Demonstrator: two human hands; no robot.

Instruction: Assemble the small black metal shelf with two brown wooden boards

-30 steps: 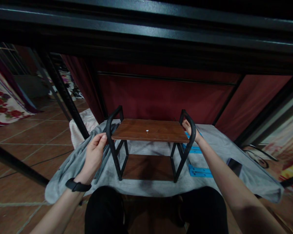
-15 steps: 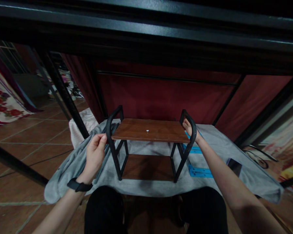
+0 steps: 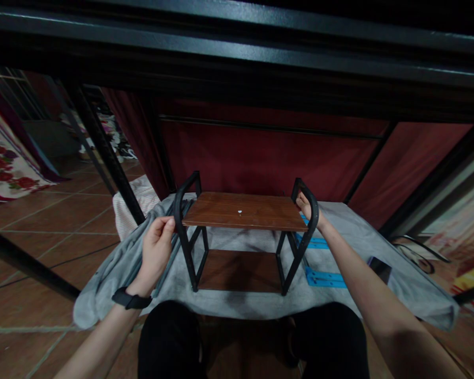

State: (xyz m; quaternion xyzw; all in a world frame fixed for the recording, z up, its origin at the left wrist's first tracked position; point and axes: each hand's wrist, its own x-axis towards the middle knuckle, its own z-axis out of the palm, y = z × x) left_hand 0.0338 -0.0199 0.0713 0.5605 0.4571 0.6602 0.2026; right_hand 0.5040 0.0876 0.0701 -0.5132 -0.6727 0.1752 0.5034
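A small two-tier shelf (image 3: 245, 211) with brown wood-look boards and black metal side frames stands upright in front of me. My left hand (image 3: 158, 245), with a black band on its wrist, is closed in a pinch against the outer side of the left frame (image 3: 178, 210). Whatever its fingertips hold is hidden. On the other side, my right hand (image 3: 304, 206) reaches behind the right frame (image 3: 313, 210), fingers curled near the end of the upper board. What lies in those fingers cannot be made out. A small white speck (image 3: 239, 211) marks the upper board.
The shelf rests on a grey cloth (image 3: 411, 287). Blue flat plastic pieces (image 3: 326, 277) and a dark phone (image 3: 379, 268) lie to the right. Folded grey fabric (image 3: 114, 273) is at the left. A black metal beam (image 3: 237, 50) crosses overhead, with a red curtain (image 3: 268, 158) behind.
Little differs. My left hand and the shelf appear very slightly further right in view; both hands keep their places at the side frames.
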